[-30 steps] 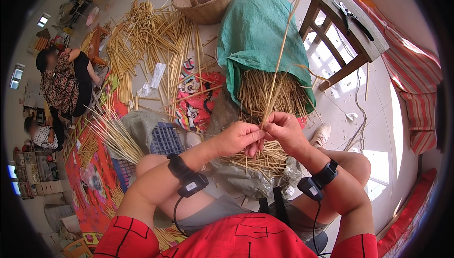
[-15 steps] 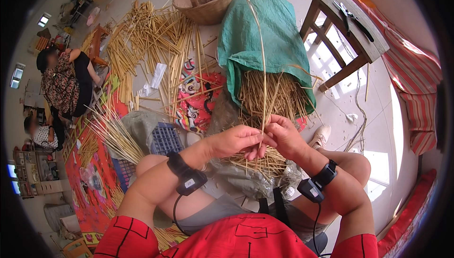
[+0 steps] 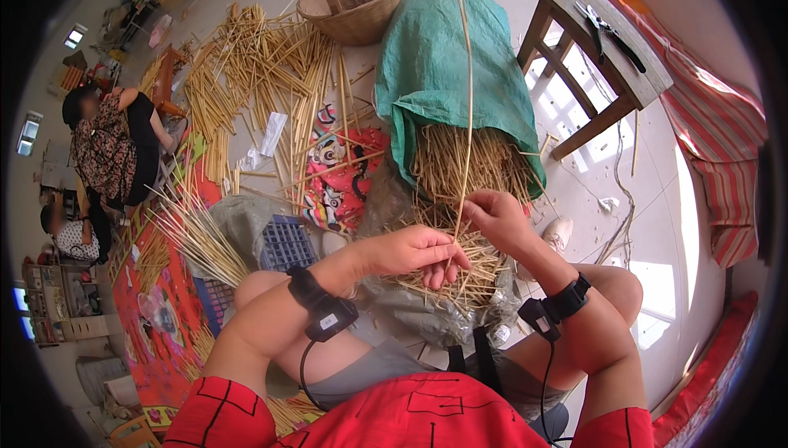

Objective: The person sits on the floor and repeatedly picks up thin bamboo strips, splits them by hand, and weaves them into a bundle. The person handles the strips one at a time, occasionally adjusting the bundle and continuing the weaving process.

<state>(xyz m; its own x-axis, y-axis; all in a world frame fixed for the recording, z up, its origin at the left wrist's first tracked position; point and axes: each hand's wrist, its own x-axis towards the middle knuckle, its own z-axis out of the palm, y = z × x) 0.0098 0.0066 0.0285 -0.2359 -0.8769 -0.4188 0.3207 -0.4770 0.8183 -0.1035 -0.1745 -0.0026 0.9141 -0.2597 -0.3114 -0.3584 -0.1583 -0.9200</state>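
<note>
A long, thin straw stalk point(image 3: 469, 103) stands almost upright in front of me, its top reaching past the far edge of the green sack. The thumb and fingers of my left hand point(image 3: 420, 252) are closed around the stalk's lower end. Slightly higher, my right hand point(image 3: 499, 218) pinches the same stalk between thumb and fingertips. Beneath both hands lies a heap of short straw pieces point(image 3: 472, 284) on crumpled clear plastic point(image 3: 410, 312). Just beyond, more straw point(image 3: 468, 160) spills from the mouth of the green woven sack point(image 3: 455, 58).
A wooden stool point(image 3: 603, 41) with pliers point(image 3: 611, 37) on top stands at far right. A wicker basket point(image 3: 361, 4) and scattered straw point(image 3: 254, 70) lie far left. By my left knee are a blue crate point(image 3: 289, 241) and straw bundle point(image 3: 201, 234). Two people sit further left.
My right hand has drawn slightly away from my left, opening a small gap between them. The stalk's upper part has swung to the right.
</note>
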